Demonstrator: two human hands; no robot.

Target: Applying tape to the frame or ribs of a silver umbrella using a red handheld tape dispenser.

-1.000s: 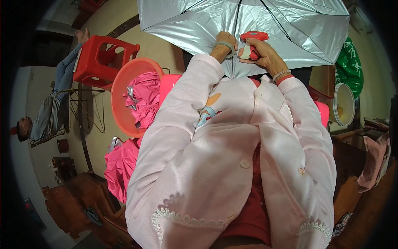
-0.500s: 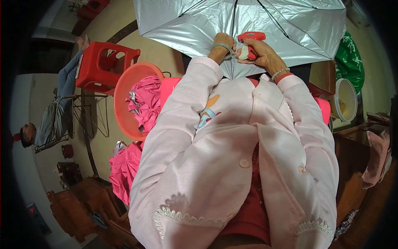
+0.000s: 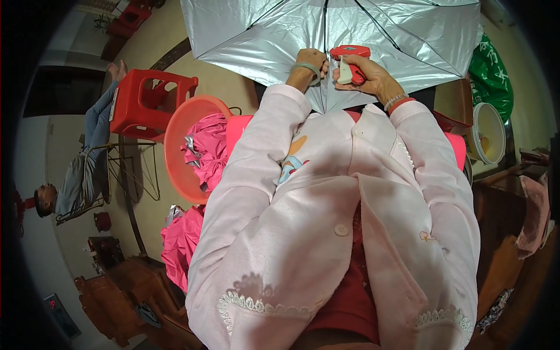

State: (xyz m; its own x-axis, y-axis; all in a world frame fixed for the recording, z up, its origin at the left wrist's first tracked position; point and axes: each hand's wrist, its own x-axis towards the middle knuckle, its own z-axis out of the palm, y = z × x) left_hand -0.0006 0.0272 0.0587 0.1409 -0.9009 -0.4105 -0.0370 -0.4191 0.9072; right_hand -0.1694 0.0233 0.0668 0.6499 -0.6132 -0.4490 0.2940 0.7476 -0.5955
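Note:
A silver-lined umbrella canopy point(image 3: 245, 41) is spread open in front of me, dark ribs running across its inner side. My left hand point(image 3: 311, 60) is closed at the canopy's near part, its curled fingers beside the middle rib; the exact spot they pinch is hidden. Just to its right, my right hand point(image 3: 368, 74) wraps round a red-and-white hand tool point(image 3: 352, 53) with a squeeze grip. The tool is held over the silver cloth, a small gap from the left hand's fingers.
At my left stands an orange-red basin point(image 3: 177, 137) with crumpled pink cloth point(image 3: 209, 140); more pink cloth point(image 3: 184, 242) lies below. Beyond are a red stool point(image 3: 134, 105) and a person point(image 3: 76, 175) on a chair. To the right are a white bucket point(image 3: 490, 134) and green bag point(image 3: 490, 76).
The view has shifted slightly. My left hand has drawn a little away from the tool, to the left. The right hand keeps its grip on the tool.

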